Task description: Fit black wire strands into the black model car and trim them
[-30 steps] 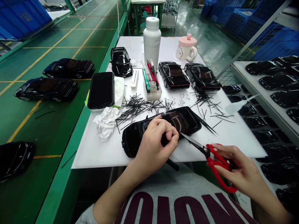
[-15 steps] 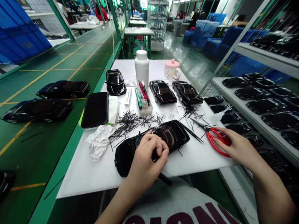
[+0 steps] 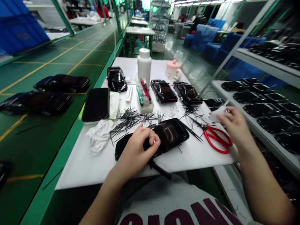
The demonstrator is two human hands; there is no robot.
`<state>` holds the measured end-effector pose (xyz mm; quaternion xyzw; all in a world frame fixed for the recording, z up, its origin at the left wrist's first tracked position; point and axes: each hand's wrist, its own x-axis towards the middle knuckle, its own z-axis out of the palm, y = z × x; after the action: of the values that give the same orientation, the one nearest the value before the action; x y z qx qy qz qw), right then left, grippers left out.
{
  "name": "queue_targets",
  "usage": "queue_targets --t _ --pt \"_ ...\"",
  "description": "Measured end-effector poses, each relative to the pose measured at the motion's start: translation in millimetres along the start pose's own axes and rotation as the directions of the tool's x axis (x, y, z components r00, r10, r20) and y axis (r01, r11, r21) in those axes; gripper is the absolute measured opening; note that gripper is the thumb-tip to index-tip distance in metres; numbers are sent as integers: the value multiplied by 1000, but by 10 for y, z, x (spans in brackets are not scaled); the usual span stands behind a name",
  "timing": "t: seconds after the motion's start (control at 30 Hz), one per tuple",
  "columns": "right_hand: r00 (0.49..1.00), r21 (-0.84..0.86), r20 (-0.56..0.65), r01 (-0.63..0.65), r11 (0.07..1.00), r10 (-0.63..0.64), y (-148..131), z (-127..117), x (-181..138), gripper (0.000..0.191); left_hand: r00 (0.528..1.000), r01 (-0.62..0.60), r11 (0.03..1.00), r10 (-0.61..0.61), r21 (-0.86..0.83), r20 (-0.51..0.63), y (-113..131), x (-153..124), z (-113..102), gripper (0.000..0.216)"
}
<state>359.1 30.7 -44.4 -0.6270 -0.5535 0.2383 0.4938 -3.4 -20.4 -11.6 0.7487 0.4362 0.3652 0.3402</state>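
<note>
A black model car lies slantwise on the white table, and a slim black part juts out from its near side, like an open door. Over the car's middle is my left hand, its thumb and forefinger pinched together; a tiny bright spot shows at the tips, too small to name. My right hand has its fingers closed on a small white squeeze bottle with a thin nozzle, at the table's right edge. Just below that hand, red-handled scissors lie on the table, beside dark tweezers.
Black strips are strewn behind the car. Further back stand a pen holder, a white bottle, a pink-lidded mug and more model cars. At left lie crumpled tissue and a phone-like black slab. A shelf of cars flanks the right.
My right hand has let go of the scissors, moved up and taken hold of the white squeeze bottle. My left hand has shifted slightly left, still pinched over the car.
</note>
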Motion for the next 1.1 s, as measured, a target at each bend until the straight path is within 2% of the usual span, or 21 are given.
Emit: queue_targets --t 0.07,0.1,0.13,0.2,0.27,0.4,0.57,0.8,1.1 --pt "998 89 59 12 996 -17 -298 117 -270 29 999 6 1000 -6 -26 32 10 7 -18 28" --pt "998 194 -10 65 979 -64 -435 198 -423 22 999 3 999 -2 -32 43 11 12 -24 28" --pt "995 266 -20 101 959 -99 -551 294 -578 16 999 -1 999 3 -34 54 7 17 -29 28" --pt "959 308 -112 283 908 -261 -698 517 -860 10 998 -18 999 21 -38 64 -10 25 -33 27" --pt "924 310 -108 382 871 -366 -724 742 -1061 14 997 -39 998 42 -45 68 -34 27 -29 27" --pt "896 225 39 424 877 -442 -605 1028 -1193 26 995 -70 996 73 -53 62 -80 16 -2 28" --pt "886 110 148 427 898 -439 -558 1085 -1200 27 994 -109 993 110 -46 25 -99 -9 37 27" --pt "888 10 184 428 904 -422 -566 1085 -1237 28 990 -143 988 143 -58 1 -118 -25 64 26" --pt "858 44 192 477 878 -476 -541 1080 -1240 24 991 -132 989 134 -58 21 -115 -29 63 28"
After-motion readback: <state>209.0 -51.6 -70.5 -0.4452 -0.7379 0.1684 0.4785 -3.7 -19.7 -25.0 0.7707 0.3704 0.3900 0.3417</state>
